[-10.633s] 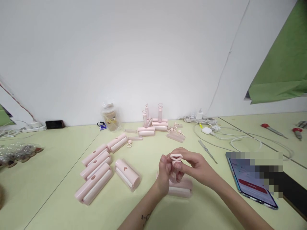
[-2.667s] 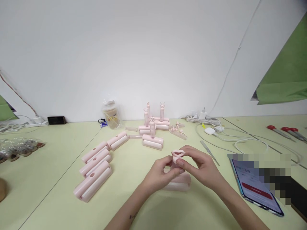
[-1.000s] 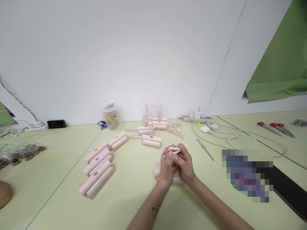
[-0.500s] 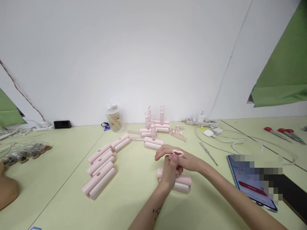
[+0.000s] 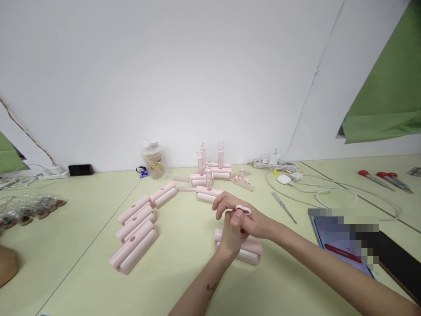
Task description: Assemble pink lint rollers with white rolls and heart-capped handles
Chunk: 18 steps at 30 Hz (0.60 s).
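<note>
My left hand (image 5: pixel 231 233) and my right hand (image 5: pixel 255 219) meet above a pink-and-white double-cylinder piece (image 5: pixel 251 251) lying on the table. A small pale pink loop (image 5: pixel 244 210) sticks up between them, and both hands are closed around its lower part. My left thumb presses beside the loop. My right fingers curl over toward the left; what lies beneath them is hidden. Just beyond my hands lies another double-cylinder piece (image 5: pixel 205 194) with a slim clear pink tube (image 5: pixel 208 177) upright on it, topped by a similar loop.
Several pink double-cylinder pieces (image 5: pixel 134 248) lie at the left. More tubes (image 5: pixel 221 157) stand at the back, near small pink parts (image 5: pixel 242 181). At the right are a screwdriver (image 5: pixel 283 207), white cables (image 5: pixel 324 188), a phone (image 5: pixel 342 248) and red-handled tools (image 5: pixel 375 179). A bagged cup (image 5: pixel 154 162) stands by the wall.
The view has shifted slightly. My hands stay together on the pink loop, and my right fingers have curled a little more.
</note>
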{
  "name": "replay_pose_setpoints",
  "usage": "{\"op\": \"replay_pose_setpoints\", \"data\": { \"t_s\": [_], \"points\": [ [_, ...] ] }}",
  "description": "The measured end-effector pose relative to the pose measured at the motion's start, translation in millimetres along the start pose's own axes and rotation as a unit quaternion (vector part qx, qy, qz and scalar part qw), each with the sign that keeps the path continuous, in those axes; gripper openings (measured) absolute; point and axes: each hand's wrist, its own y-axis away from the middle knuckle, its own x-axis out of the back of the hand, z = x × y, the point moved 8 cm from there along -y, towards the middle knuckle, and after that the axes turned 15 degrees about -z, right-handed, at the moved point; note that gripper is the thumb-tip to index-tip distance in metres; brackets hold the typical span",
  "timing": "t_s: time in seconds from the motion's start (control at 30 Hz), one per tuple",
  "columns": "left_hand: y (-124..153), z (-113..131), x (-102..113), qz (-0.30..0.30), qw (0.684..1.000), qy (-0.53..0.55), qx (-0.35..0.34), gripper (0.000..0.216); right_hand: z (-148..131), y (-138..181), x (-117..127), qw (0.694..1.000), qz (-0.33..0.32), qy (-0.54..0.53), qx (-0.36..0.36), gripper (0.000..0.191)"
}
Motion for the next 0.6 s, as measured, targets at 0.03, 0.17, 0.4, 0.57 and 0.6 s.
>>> {"op": "replay_pose_setpoints", "data": {
  "t_s": [0.03, 0.17, 0.4, 0.57, 0.6],
  "points": [
    [0.8, -0.4, 1.1, 0.001, 1.000, -0.001, -0.001, 0.044, -2.0, -0.3, -0.1, 1.000, 0.007, 0.004, 0.002, 0.021],
    [2.9, -4.7, 5.1, 0.000, 1.000, -0.007, 0.002, 0.044, -8.4, -0.9, 0.0, 0.999, 0.037, 0.013, 0.023, 0.016],
    [-0.7, -7.3, 9.3, 0.003, 0.999, -0.034, 0.002, 0.045, 4.3, -0.6, 0.1, 1.000, 0.031, -0.002, 0.004, 0.015],
    [-1.5, -8.4, 8.2, -0.012, 0.998, -0.063, 0.004, 0.051, 4.5, -1.1, -6.4, 0.997, -0.059, -0.050, -0.028, 0.022],
    [-1.9, -8.6, 7.4, -0.018, 0.998, -0.067, 0.003, 0.053, 4.2, -1.1, -8.1, 0.994, -0.081, -0.062, -0.038, 0.024]
  ]
}}
